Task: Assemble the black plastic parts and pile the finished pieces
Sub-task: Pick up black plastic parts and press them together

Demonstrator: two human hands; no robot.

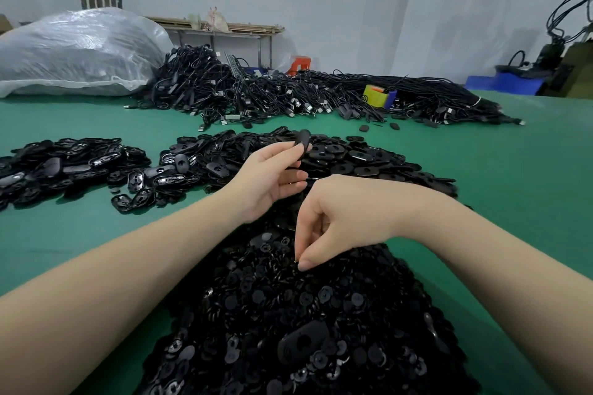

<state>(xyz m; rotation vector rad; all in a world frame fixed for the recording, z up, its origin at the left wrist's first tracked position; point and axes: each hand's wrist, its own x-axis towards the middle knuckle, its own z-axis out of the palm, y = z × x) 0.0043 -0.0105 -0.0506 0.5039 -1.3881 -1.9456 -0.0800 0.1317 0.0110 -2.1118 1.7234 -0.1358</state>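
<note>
left hand (271, 178) is holding a black oval shell (302, 143) up between thumb and fingertips, over the middle pile of oval shells (349, 162). right hand (333, 218) is reaching down, thumb and forefinger pinching together at the near heap of small round parts (288, 314); cannot tell whether a part is between them. one oval shell (303, 343) is lying on that heap. another pile of glossy shells (61, 167) is sitting to the left, apart from the middle pile. a tangle of black cables (288, 93) is crowding the far side of the green table (529, 186), with a yellow block (374, 95) in it and a clear plastic bag (77, 51) beside it. open green surface is showing at right and near left. no readable writing.
</note>
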